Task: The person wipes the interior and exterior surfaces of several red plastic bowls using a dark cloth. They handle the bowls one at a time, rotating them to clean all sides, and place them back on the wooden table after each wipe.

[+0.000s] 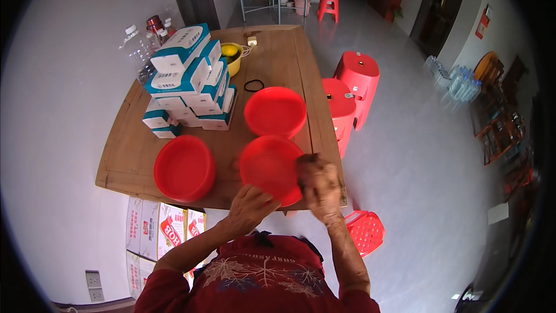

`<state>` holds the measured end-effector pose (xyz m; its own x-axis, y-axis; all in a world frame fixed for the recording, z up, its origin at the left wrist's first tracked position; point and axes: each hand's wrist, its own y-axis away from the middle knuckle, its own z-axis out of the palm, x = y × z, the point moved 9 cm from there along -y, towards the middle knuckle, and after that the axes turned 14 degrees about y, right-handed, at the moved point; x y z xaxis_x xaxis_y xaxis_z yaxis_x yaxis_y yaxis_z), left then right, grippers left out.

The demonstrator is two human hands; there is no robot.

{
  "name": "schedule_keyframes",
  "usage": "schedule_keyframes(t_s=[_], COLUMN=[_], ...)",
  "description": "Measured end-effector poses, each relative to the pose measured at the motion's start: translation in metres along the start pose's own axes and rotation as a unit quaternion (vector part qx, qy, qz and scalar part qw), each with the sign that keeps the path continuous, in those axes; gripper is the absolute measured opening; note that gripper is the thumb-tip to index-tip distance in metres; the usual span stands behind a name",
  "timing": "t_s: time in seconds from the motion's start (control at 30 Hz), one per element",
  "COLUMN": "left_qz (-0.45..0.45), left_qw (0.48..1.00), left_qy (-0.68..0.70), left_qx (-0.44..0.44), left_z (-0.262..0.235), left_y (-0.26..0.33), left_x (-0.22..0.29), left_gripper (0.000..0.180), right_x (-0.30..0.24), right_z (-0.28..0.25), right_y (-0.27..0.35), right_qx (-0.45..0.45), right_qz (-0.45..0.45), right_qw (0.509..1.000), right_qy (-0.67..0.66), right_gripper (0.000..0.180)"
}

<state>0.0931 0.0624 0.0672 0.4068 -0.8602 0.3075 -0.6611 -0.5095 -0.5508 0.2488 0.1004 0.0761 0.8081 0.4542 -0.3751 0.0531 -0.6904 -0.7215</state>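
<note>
Grey floor and pale walls surround the wooden table (133, 156) I'm working over. My left hand (250, 206) sits at the near rim of a red plate (267, 165), fingers curled onto its edge, so I read it as clamped on the plate. My right hand (319, 181) is at the same plate's right rim, bunched into a loose fist against it; the view is blurred there, so I cannot tell whether it grips the plate or only presses on it. The plate lies between both hands, at the table's near edge.

Just beyond my hands lies a second red plate (275, 111), its rim close to the first. Well to the left of my left hand sits a red bowl (184, 168). Farther out past that bowl stands a stack of white and teal boxes (191, 81), with a yellow bowl (233, 58) behind it and clear plastic bottles (139, 52) off the table's far left edge. A black ring (253, 86) lies beyond the far plate.

To the right of my right hand stand two red stools (350, 90), and a red basket (365, 230) sits on the floor near my right forearm
</note>
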Motion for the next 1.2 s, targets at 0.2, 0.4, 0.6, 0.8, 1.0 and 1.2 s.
schedule_keyframes(t_s=[0.2,0.4,0.6,0.8,1.0,1.2], left_qz=[-0.015,-0.219,-0.255,-0.301,-0.353,-0.303], left_qw=[1.000,0.915,0.831,0.799,0.744,0.763], left_qy=[0.010,0.214,0.408,0.405,0.474,0.455], left_qx=[0.021,0.265,0.278,0.327,0.310,0.345], left_z=[-0.009,-0.024,0.007,0.003,0.027,0.019], left_y=[0.003,0.013,0.009,0.009,0.033,0.036], left_x=[0.006,-0.058,-0.075,-0.075,-0.085,-0.079], left_gripper=[0.042,0.073,0.055,0.047,0.045,0.045], right_x=[-0.022,-0.020,-0.015,-0.024,-0.052,-0.020], right_z=[0.057,0.070,0.065,0.090,0.089,0.086], right_y=[0.032,0.042,0.041,0.049,0.003,0.000], right_qx=[-0.225,-0.219,-0.174,-0.187,-0.075,-0.157], right_qz=[-0.082,-0.094,-0.030,0.117,0.053,-0.010], right_qw=[0.964,0.964,0.972,0.975,0.989,0.926], right_qy=[0.119,0.118,0.153,0.007,-0.114,0.343], right_gripper=[0.028,0.029,0.028,0.036,0.041,0.045])
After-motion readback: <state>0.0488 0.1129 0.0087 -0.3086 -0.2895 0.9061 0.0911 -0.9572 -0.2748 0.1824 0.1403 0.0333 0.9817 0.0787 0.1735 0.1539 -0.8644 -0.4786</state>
